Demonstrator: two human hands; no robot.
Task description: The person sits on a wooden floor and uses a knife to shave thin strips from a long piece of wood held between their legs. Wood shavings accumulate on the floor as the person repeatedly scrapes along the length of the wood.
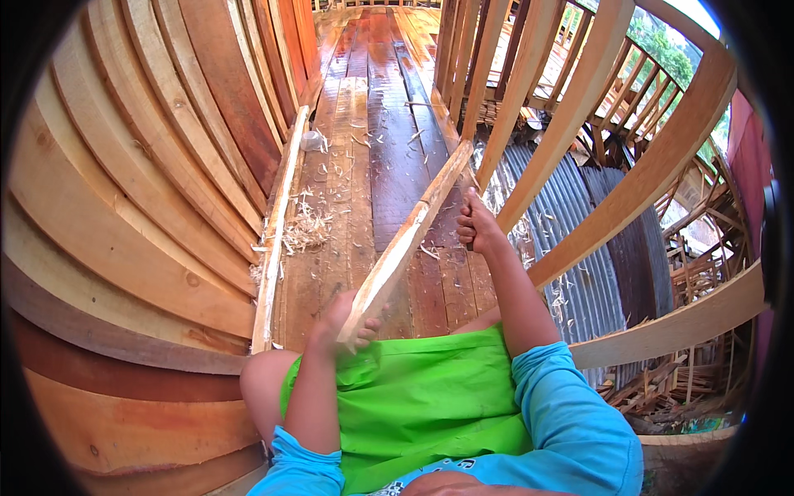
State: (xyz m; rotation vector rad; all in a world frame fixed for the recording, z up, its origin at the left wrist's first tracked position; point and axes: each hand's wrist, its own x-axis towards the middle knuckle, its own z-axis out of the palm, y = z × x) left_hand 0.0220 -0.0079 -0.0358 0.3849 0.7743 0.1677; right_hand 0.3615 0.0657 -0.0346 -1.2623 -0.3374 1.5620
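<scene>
A long, squared wooden stick (405,240) slants away from my lap, its near end in my left hand (343,318). My left fingers are wrapped around it, slightly blurred. Pale, freshly cut wood shows along its near part; the far end reaches the slats on the right. My right hand (480,221) is a closed fist beside the stick's far half. It grips what looks like a knife (472,177), mostly hidden by the fist and seen nearly edge-on. A second pale wooden stick (279,223) lies on the floor to the left, along the wall planks.
Curled wood shavings (308,227) litter the plank floor (347,165). A clear plastic cup (313,140) lies near the left stick. Tall boards (124,190) line the left side. Wooden slats (571,99) rise on the right, with corrugated metal sheets (571,240) beyond them.
</scene>
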